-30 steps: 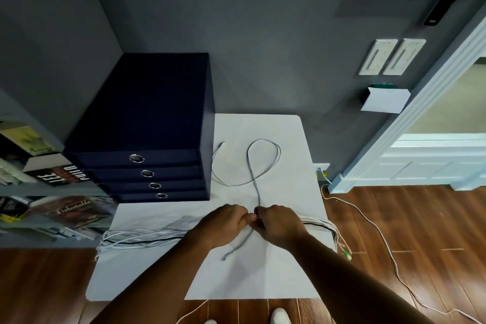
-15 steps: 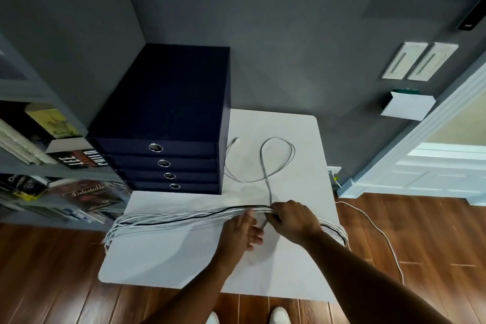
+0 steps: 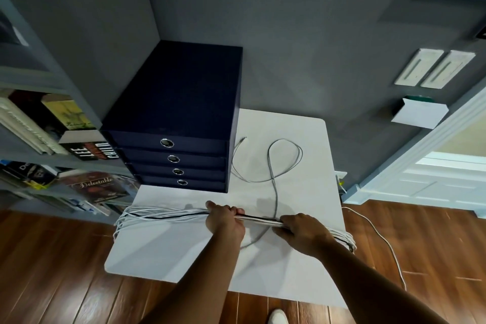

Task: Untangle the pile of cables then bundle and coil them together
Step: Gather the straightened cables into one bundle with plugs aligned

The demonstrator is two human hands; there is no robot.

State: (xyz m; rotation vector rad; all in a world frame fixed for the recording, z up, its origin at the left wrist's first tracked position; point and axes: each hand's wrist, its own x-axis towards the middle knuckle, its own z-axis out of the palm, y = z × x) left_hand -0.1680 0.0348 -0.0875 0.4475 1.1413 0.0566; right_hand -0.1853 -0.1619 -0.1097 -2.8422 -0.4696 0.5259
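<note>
Two hands hold one bundle of cables (image 3: 168, 214), seen from the head camera I am monitoring remotely. The bundle is many thin white strands with one black strand among them, drawn out straight and lying across the near part of the white table (image 3: 184, 252). Its looped ends fan past the table's left and right edges. The left hand (image 3: 224, 221) has its fingers curled over the bundle near the middle, thumb stretched along it. The right hand (image 3: 302, 229) grips the same bundle just beside it, fingers wrapped round the strands. Between the hands a single grey cable (image 3: 273, 173) crosses the bundle, though I cannot tell whether it passes over or under. Beyond them it forms an open loop on the tabletop, and its near tail lies on the table toward me. A dark blue drawer unit (image 3: 181, 102) with four ring pulls stands on the table's far left corner against the grey wall (image 3: 302, 34). A bookshelf (image 3: 52, 139) is at left, a white door frame (image 3: 420, 155) at right, and a loose white cord (image 3: 381, 239) trails over the wooden floor (image 3: 52, 271).
</note>
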